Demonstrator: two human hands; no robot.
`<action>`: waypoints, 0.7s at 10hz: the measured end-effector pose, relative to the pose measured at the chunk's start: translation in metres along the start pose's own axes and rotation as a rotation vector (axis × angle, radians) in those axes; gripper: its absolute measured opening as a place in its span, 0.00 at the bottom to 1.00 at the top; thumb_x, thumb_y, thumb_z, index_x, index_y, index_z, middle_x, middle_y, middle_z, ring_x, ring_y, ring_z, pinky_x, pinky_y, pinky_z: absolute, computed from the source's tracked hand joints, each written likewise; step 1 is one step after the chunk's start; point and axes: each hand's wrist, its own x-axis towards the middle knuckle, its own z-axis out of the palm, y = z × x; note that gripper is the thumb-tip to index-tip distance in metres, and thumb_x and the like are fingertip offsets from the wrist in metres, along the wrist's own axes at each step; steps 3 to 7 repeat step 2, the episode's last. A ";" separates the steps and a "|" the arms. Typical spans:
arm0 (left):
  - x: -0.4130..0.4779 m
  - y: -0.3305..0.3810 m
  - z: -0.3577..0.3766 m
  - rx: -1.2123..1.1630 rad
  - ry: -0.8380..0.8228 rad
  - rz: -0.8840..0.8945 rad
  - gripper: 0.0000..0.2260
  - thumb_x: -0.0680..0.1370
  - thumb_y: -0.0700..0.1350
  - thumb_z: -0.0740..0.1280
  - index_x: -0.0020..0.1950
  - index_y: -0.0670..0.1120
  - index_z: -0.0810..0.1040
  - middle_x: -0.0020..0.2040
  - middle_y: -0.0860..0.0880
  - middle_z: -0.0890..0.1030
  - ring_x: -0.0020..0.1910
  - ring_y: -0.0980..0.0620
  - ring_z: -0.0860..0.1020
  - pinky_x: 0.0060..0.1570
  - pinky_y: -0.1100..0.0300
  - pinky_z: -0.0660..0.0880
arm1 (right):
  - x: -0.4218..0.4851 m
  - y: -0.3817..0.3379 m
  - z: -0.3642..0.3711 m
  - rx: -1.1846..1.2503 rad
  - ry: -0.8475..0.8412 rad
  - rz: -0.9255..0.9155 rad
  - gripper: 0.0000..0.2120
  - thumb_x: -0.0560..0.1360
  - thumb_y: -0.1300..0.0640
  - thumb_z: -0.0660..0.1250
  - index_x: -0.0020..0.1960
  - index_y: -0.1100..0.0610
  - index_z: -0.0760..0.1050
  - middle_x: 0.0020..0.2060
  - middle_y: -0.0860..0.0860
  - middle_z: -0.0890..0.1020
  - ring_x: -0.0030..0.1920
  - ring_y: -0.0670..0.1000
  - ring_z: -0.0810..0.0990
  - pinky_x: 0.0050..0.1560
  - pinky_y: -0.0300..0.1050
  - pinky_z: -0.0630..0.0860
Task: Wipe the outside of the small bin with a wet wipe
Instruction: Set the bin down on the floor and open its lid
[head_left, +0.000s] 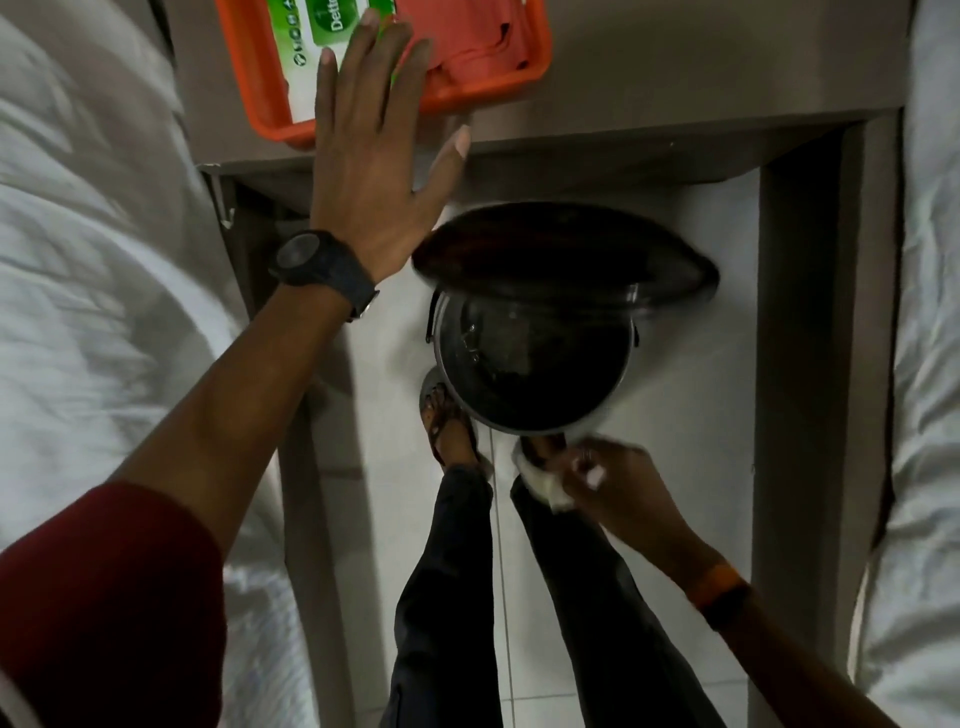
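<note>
Small bin (535, 364) black inside and out, lid (561, 265) black too; wet wipe (545, 486) white at its 6 o'clock. Tray (519, 78) orange at 12 o'clock, holding a green-and-white pack (306, 57) and an orange-red cloth (467, 41). Watch (322, 265) black, wristband (722, 592) orange, sleeve (109, 608) dark red, trousers (441, 597) black, floor tiles (691, 389) white.

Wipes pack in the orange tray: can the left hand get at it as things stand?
Probably yes. The left hand is open, its fingers already over the wipes pack in the tray, nothing between them. Contact is unclear.
</note>
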 end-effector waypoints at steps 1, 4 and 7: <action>0.004 -0.004 -0.004 -0.030 -0.053 -0.044 0.28 0.82 0.59 0.53 0.77 0.44 0.62 0.78 0.43 0.63 0.80 0.42 0.57 0.78 0.39 0.52 | 0.070 -0.003 0.015 -0.107 0.333 0.003 0.07 0.79 0.58 0.66 0.54 0.53 0.82 0.49 0.50 0.83 0.44 0.43 0.83 0.46 0.38 0.80; 0.005 -0.005 -0.003 -0.016 -0.093 -0.054 0.28 0.82 0.60 0.52 0.78 0.46 0.61 0.79 0.43 0.61 0.80 0.42 0.55 0.79 0.40 0.50 | 0.123 0.000 0.017 -0.254 0.329 0.021 0.11 0.79 0.56 0.65 0.59 0.53 0.82 0.57 0.56 0.83 0.52 0.54 0.84 0.50 0.47 0.81; 0.005 -0.005 -0.003 -0.016 -0.093 -0.054 0.28 0.82 0.60 0.52 0.78 0.46 0.61 0.79 0.43 0.61 0.80 0.42 0.55 0.79 0.40 0.50 | 0.123 0.000 0.017 -0.254 0.329 0.021 0.11 0.79 0.56 0.65 0.59 0.53 0.82 0.57 0.56 0.83 0.52 0.54 0.84 0.50 0.47 0.81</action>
